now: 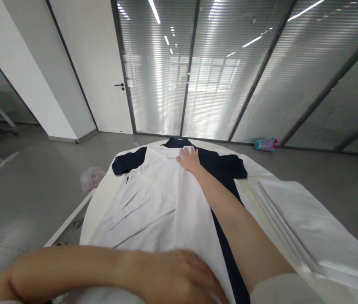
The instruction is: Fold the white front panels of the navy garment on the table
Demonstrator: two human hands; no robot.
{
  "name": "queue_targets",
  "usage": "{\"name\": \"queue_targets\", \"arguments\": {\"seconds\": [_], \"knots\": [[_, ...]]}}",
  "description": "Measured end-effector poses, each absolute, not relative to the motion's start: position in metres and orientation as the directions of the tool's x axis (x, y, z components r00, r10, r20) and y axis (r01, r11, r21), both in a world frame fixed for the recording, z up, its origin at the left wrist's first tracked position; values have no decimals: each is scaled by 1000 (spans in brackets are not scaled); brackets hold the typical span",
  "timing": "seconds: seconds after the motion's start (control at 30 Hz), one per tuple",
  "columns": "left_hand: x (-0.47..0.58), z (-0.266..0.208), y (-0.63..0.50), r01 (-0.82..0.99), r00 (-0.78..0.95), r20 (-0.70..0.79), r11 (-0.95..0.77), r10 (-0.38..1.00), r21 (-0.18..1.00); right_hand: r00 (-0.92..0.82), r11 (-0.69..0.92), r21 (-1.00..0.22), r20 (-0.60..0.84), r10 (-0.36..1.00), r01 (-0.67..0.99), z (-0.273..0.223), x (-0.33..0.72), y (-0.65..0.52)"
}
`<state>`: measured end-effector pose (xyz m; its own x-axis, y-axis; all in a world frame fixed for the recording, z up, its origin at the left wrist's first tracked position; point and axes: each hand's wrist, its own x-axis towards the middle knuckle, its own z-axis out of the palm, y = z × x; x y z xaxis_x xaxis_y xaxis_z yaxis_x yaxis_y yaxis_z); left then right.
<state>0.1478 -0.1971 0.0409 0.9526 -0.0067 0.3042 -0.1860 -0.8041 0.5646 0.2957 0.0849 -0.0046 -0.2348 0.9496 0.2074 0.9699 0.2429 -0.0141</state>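
Observation:
A white shirt (163,185) lies spread over a dark navy short-sleeved garment (217,162), whose collar and both sleeves show beyond it. My right hand (189,159) rests flat near the white shirt's collar, fingers spread and nothing gripped. Close to the camera, my left hand (179,276) is over the lower part of the white shirt. Its fingers bend downward, blurred and partly cut off by the bottom edge, so whether they hold cloth is hidden.
Both garments lie on a pale round-ended table (92,215). Folded white cloths (305,219) are stacked on the right. Clear plastic bags (92,178) lie on the floor at left. A blue and red package (266,145) sits by the glass partition (217,71).

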Motion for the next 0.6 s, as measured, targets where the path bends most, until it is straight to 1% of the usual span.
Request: {"name": "queue_targets", "arguments": {"seconds": [0.03, 0.07, 0.1, 0.13, 0.17, 0.2, 0.23, 0.27, 0.3, 0.33, 0.37, 0.4, 0.43, 0.47, 0.5, 0.53, 0.6], "knots": [[133, 50, -182, -43, 935, 302, -784, 187, 620, -260, 264, 20, 274, 926, 964, 1, 287, 78], [115, 56, -163, 134, 863, 289, -739, 414, 660, -303, 305, 44, 315, 899, 951, 8, 275, 70], [96, 60, -140, 309, 704, 292, -650, 647, 694, -360, 362, 56, 326, 874, 931, 14, 262, 61], [75, 61, -115, 440, 519, 281, -535, 807, 721, -420, 424, 59, 312, 852, 904, 20, 247, 51], [54, 60, -89, 516, 335, 247, -397, 909, 759, -487, 490, 61, 273, 829, 869, 26, 231, 40], [34, 58, -64, 548, 168, 186, -249, 968, 799, -533, 536, 59, 241, 811, 842, 32, 215, 28], [16, 55, -42, 541, 7, 118, -103, 993, 835, -577, 579, 58, 216, 788, 813, 36, 199, 13], [0, 52, -22, 517, -85, 28, 20, 996, 856, -627, 629, 57, 194, 755, 775, 40, 184, -4], [-12, 49, -6, 501, -123, -44, 100, 991, 860, -692, 694, 57, 171, 701, 717, 44, 172, -23], [-21, 46, 8, 497, -135, -90, 146, 987, 855, -814, 815, 70, 147, 562, 575, 47, 161, -44], [-26, 44, 18, 500, -131, -130, 179, 983, 848, -914, 916, 77, 135, 383, 395, 50, 152, -67], [-28, 42, 27, 508, -123, -157, 198, 980, 838, -970, 973, 69, 119, 211, 220, 51, 145, -91], [-28, 40, 35, 517, -116, -180, 214, 977, 829, -992, 997, 67, 119, 37, 46, 52, 141, -114], [-25, 38, 43, 524, -113, -206, 235, 972, 819, -988, 994, 77, 127, -90, -81, 52, 138, -135], [-22, 36, 51, 531, -112, -234, 257, 966, 808, -972, 980, 98, 147, -185, -172, 51, 136, -155], [-17, 34, 58, 537, -111, -261, 279, 959, 796, -957, 969, 118, 167, -236, -218, 50, 135, -171], [-8, 32, 72, 548, -115, -306, 317, 945, 774, -956, 968, 139, 178, -233, -210, 45, 135, -194]]}}
